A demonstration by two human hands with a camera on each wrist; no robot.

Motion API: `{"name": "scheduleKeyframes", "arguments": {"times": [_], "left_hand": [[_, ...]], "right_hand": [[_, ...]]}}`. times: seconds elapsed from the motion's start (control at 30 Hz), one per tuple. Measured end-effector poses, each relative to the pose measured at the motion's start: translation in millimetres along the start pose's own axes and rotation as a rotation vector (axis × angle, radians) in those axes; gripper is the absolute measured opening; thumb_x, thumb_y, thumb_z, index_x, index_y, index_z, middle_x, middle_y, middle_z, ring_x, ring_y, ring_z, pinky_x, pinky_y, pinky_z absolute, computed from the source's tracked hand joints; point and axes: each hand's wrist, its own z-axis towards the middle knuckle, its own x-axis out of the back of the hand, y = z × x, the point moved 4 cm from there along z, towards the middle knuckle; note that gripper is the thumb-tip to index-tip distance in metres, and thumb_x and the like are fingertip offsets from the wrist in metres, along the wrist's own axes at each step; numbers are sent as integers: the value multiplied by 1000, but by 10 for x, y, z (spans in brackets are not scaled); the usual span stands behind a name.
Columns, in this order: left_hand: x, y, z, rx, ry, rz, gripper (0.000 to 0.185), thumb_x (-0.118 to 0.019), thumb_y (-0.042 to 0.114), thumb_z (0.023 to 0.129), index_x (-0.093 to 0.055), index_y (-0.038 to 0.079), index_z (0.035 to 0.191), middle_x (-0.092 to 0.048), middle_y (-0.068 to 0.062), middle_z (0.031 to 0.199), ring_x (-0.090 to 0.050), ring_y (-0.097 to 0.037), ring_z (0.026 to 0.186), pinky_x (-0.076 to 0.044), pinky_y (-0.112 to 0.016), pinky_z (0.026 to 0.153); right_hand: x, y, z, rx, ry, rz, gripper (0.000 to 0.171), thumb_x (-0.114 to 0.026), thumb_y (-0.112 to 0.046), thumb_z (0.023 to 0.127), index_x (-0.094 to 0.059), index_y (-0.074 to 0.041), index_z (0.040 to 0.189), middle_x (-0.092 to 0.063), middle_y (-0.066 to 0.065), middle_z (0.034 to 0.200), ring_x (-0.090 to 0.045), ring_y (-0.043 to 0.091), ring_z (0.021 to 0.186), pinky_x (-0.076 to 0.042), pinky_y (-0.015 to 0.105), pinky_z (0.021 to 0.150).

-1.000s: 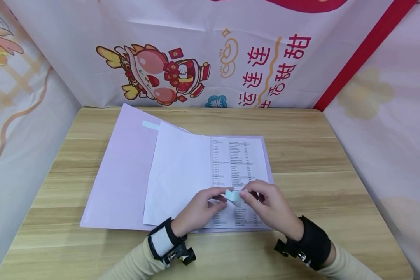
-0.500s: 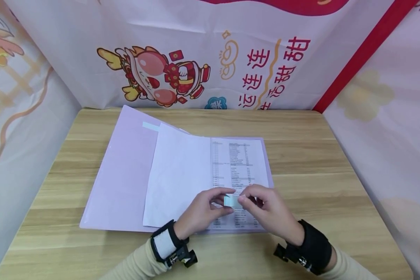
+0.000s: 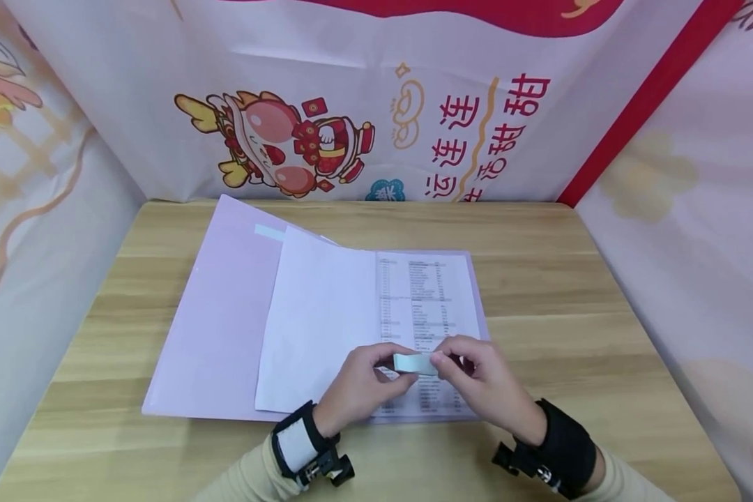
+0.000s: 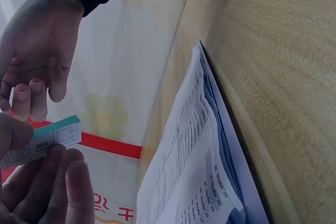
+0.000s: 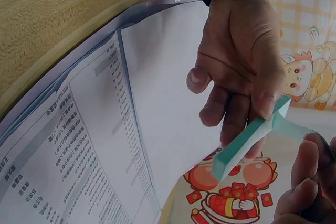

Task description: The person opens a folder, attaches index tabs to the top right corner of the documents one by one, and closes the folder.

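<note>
Both hands meet over the printed page (image 3: pixel 423 296) of an open document folder (image 3: pixel 191 341). My left hand (image 3: pixel 359 387) holds a thin, narrow teal sticky note pad (image 4: pixel 44 141) between thumb and fingers, its printed underside showing in the left wrist view. With thumb and fingertip my right hand (image 3: pixel 492 383) pinches the end of the top sticky note (image 5: pixel 291 128). In the right wrist view this note curves up off the pad and still joins it at one end. The blank page (image 3: pixel 323 321) lies left of the printed one.
A pale blue strip (image 3: pixel 268 232) shows on the lilac inside cover. The folder lies on a wood-grain table (image 3: pixel 558 293), with printed cloth (image 3: pixel 326 42) hanging behind and at both sides. The folder's stacked page edges (image 4: pixel 220 129) rise near the left wrist camera.
The sticky note between the hands has turned from a bent, angled shape to a longer level strip. Both hands stay over the printed page, shifting only slightly. The folder stays open at the same pages.
</note>
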Motion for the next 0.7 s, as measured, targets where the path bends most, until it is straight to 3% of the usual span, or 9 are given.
{"name": "scheduleKeyframes", "arguments": {"times": [0.27, 0.7], "left_hand": [[23, 25, 3, -8, 12, -49, 22, -77, 12, 90, -75, 16, 111, -72, 8, 98, -66, -12, 86, -59, -28, 66], [48, 8, 9, -5, 21, -57, 20, -78, 9, 88, -75, 10, 108, -74, 2, 99, -69, -12, 86, -60, -28, 67]], "right_hand": [[33, 78, -24, -56, 73, -87, 23, -66, -3, 97, -67, -17, 78, -49, -11, 68, -41, 6, 57, -35, 23, 51], [77, 33, -8, -71, 73, -98, 23, -65, -5, 99, -67, -15, 78, -50, -9, 69, -42, 8, 57, -35, 22, 51]]}}
